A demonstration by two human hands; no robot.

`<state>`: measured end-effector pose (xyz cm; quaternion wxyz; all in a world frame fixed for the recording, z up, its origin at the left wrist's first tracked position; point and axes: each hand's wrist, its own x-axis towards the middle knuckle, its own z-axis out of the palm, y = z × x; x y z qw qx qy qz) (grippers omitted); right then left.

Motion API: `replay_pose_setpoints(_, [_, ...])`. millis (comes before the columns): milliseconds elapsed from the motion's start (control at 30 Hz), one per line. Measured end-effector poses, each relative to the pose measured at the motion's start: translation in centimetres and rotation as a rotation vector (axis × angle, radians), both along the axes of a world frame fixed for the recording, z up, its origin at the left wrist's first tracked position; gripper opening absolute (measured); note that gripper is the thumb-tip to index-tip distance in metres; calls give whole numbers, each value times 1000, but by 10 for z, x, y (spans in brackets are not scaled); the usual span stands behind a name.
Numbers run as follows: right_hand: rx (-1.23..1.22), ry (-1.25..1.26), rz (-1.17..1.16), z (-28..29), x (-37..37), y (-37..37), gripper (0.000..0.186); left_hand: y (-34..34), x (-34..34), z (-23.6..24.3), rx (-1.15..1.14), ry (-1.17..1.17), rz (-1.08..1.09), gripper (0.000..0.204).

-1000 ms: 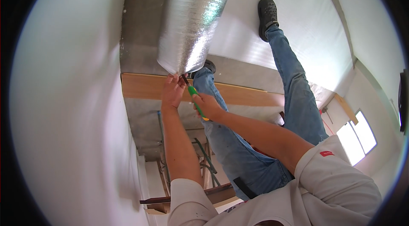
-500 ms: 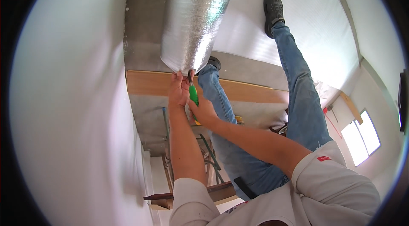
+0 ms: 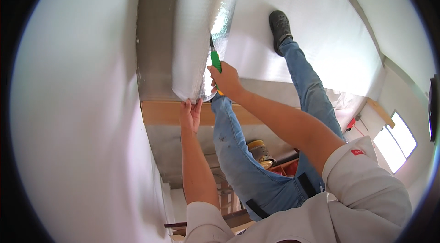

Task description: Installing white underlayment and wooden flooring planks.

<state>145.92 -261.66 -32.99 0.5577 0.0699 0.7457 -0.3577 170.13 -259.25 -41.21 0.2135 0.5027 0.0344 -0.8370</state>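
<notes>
Left hand [image 3: 189,115] apparently pinches the foil sheet's [image 3: 192,50] near edge beside the wooden plank [image 3: 161,113], right hand [image 3: 227,79] grips the green knife [image 3: 216,60] farther beyond the plank; foil appears slit from plank end to blade, remainder apparently uncut.

1. Here's the silvery sheet [image 3: 192,37], curved like a roll, stretching lengthwise away from the person, its near edge at the fingertips of the left hand [image 3: 191,114].
2. Dull white on its left side, brilliant glare on its right!
3. And the cutter [image 3: 215,59], green-handled with a yellow butt, sits gripped in the right hand [image 3: 228,80], slim dark front end pointing away along the sheet, over its glossy stretch.
</notes>
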Motion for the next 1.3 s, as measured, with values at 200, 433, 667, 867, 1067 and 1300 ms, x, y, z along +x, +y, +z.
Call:
replay_pose_setpoints(200, [-128,46,44,-5,-93,-48,31,-4,-21,11,30,-112,-29,27])
replay_pose_setpoints(433, [-169,-57,-16,-6,-148,-99,34,-40,-61,42,100,-180,-237,45])
replay_pose_setpoints(667, [-179,-101,90,-16,-194,-120,37,-114,-211,46,53,-224,18,61])
replay_pose_setpoints(867, [-126,-137,142,-11,-222,-140,35,-175,-316,21,53,-191,248,53])
replay_pose_setpoints(1067, [-116,-158,97,-25,-295,-197,34,-169,-315,-5,121,-357,334,47])
replay_pose_setpoints(1300, [-165,3,9,-31,-418,-294,35,-167,-311,-5,193,-390,347,48])
